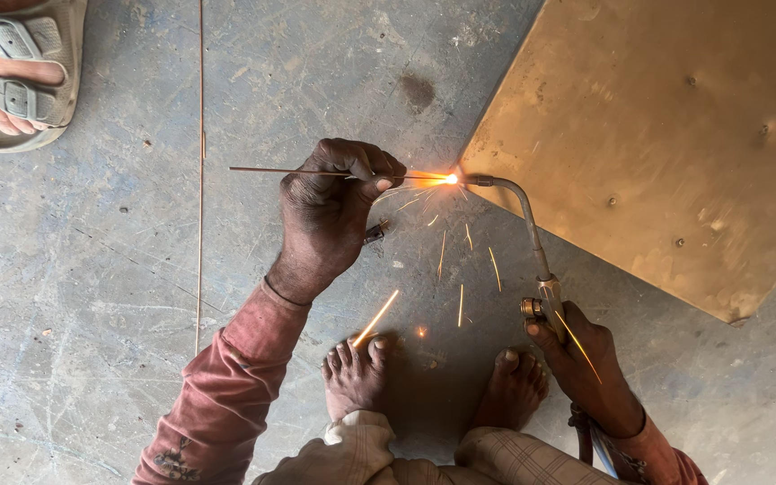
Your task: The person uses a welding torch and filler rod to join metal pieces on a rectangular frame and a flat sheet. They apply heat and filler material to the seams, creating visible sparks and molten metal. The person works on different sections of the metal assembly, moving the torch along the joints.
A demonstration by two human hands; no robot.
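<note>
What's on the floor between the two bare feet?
Nothing solid: in the head view, only bare concrete floor and a few flying sparks separate the left foot from the right foot.

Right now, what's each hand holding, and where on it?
Left hand pinches a thin metal rod near its glowing end. Right hand grips the torch at its handle.

A thin metal rod lies level, its tip glowing at the curved torch nozzle beside the brass sheet.
</note>
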